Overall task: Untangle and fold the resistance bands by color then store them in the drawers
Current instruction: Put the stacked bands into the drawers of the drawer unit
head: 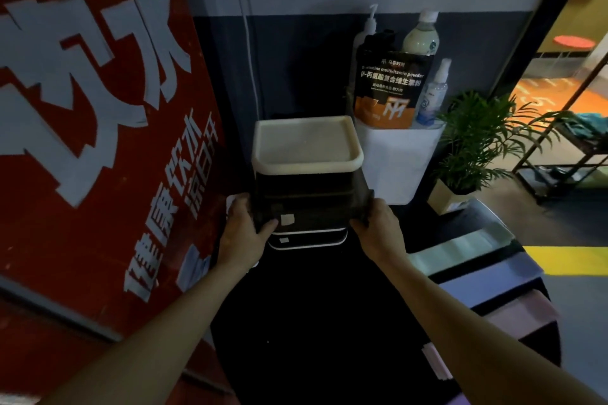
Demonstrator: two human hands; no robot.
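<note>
Head view shows both hands at the drawer unit (pixel 307 145), gripping a dark drawer (pixel 312 204) just below its cream top. To do this well, slide the drawer level and square, both sides moving together so it doesn't jam. Left hand (pixel 245 225) curls round the drawer's left front corner; right hand (pixel 378 223) curls round its right corner. No resistance bands are visible; the drawer's inside is too dark to tell.
</note>
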